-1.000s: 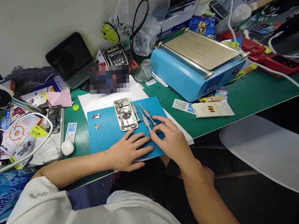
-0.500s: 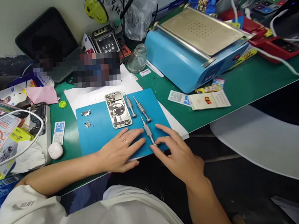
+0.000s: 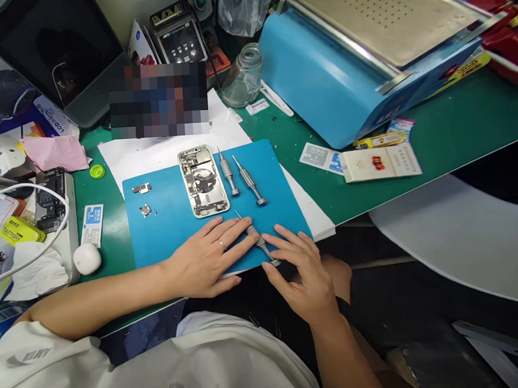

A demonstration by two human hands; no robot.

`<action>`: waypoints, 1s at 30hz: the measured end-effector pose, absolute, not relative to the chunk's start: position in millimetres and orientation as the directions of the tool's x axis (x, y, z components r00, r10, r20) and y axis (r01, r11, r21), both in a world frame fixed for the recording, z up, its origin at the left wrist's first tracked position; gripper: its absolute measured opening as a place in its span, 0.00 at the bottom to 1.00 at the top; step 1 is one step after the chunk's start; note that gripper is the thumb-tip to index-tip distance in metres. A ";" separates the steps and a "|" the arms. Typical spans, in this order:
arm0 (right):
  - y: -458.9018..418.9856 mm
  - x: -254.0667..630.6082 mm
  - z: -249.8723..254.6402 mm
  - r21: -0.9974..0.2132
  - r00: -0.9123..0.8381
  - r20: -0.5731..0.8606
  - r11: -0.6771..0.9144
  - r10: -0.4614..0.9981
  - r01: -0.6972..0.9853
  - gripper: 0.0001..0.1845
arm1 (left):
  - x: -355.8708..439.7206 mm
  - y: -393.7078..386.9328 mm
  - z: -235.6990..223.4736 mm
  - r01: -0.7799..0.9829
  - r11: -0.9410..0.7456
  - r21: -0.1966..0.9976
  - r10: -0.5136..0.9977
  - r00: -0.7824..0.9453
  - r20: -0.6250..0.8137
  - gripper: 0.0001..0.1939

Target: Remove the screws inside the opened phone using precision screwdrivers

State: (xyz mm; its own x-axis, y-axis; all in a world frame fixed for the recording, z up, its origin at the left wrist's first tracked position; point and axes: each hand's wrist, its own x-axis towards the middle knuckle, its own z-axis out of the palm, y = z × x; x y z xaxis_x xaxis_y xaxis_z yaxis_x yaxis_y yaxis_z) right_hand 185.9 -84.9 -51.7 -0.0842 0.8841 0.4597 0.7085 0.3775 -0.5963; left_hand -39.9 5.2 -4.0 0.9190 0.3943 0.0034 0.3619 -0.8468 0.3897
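An opened phone, its inner parts exposed, lies on a blue mat. Right of it rest two grey precision screwdrivers, the left one and the right one. A third screwdriver lies slanted near the mat's front edge. My left hand is flat on the mat, fingers spread, its fingertips at this screwdriver's shaft. Fingers apart, my right hand is at the capped end, with thumb and fingertips beside the handle. Two small phone parts, an upper and a lower, sit on the mat's left.
A blue machine with a perforated metal plate stands at back right. Nearby are a glass jar and a white card box. At left lie a white earbud case, a green cap and a white cable.
The nearest screwdriver has turned, its tip swinging left and nearer to me. My right hand's fingers have shifted along its capped end. The camera view has moved slightly.
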 end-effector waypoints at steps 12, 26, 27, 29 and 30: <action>-70.9 188.8 -42.9 -0.598 0.003 0.620 0.470 0.785 0.649 0.15 | -38.4 7.6 -3.0 0.361 -0.829 0.428 0.400 0.917 0.001 0.44; -40.9 160.7 -10.6 -0.639 0.091 0.629 0.447 0.772 0.625 0.11 | -38.9 8.6 -7.6 0.347 -0.822 0.452 0.422 0.904 0.073 0.53; -41.1 160.2 -10.6 -0.648 0.095 0.622 0.442 0.777 0.621 0.11 | -38.9 8.7 -7.7 0.344 -0.820 0.458 0.421 0.904 0.075 0.53; -41.6 159.1 -10.8 -0.659 0.102 0.603 0.422 0.791 0.623 0.11 | -39.3 8.8 -8.1 0.341 -0.813 0.473 0.421 0.904 0.073 0.53; -41.7 158.6 -10.9 -0.659 0.104 0.599 0.416 0.794 0.626 0.11 | -39.6 8.6 -8.3 0.341 -0.808 0.480 0.424 0.903 0.071 0.53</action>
